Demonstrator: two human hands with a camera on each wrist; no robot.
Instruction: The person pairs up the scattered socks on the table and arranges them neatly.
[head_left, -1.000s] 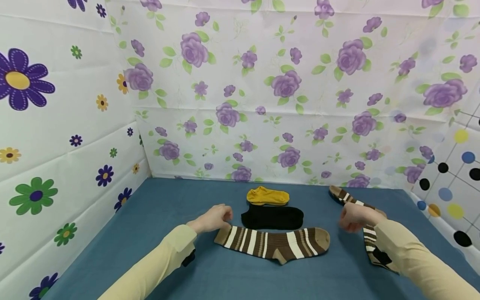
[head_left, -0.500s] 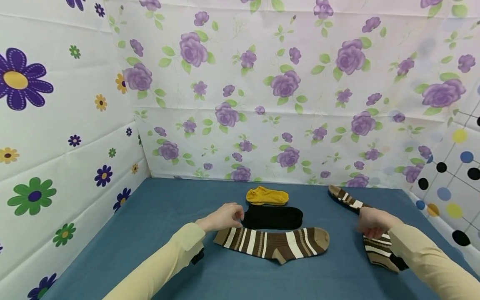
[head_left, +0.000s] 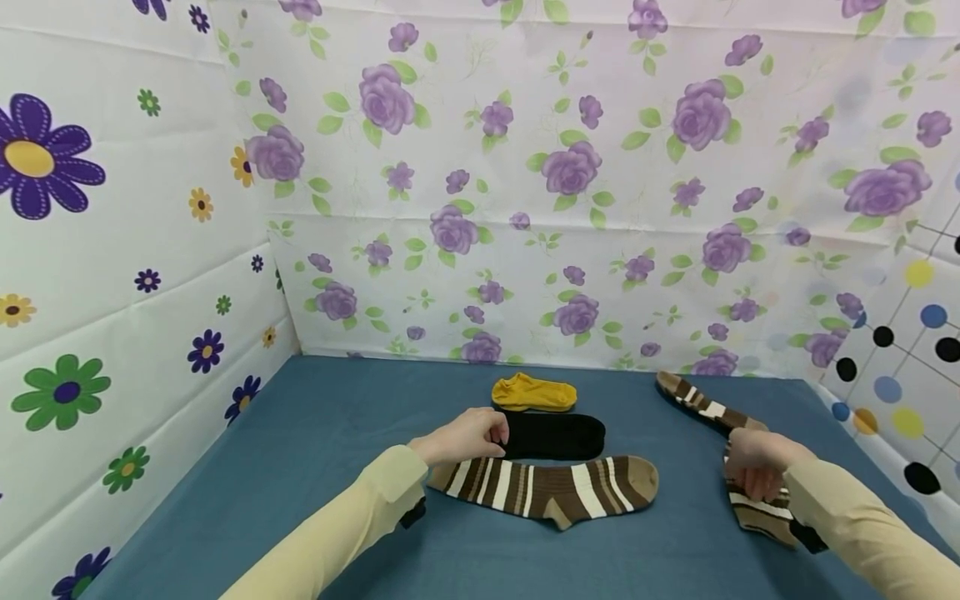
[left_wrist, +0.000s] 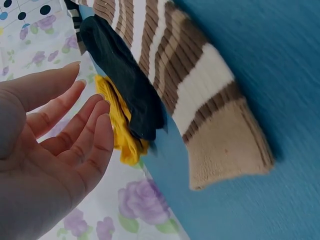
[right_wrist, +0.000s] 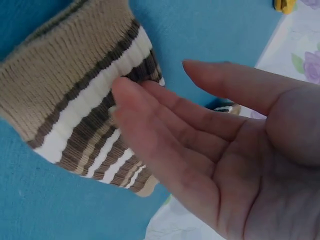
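A brown, tan and white striped sock [head_left: 555,490] lies flat across the middle, with a black sock [head_left: 562,437] and a yellow sock [head_left: 534,393] behind it. My left hand [head_left: 468,435] hovers by the left ends of the black and striped socks; in the left wrist view its fingers [left_wrist: 92,127] are loosely bent and hold nothing. A second striped sock [right_wrist: 85,100] lies bent on the right. Over it is my right hand [head_left: 768,462], thumb apart from the fingers, gripping nothing. Whether the fingertips touch the sock is unclear. The hand hides the sock's middle.
A blue cloth [head_left: 330,400] covers the table. Floral sheeting [head_left: 465,275] stands along the back, with a flower-print sheet [head_left: 165,333] on the left and a dotted one [head_left: 900,358] on the right.
My left hand has moved right, from the striped sock's cuff to over the black sock's end. My right hand has moved right and a little nearer, over the second striped sock. The socks stay put.
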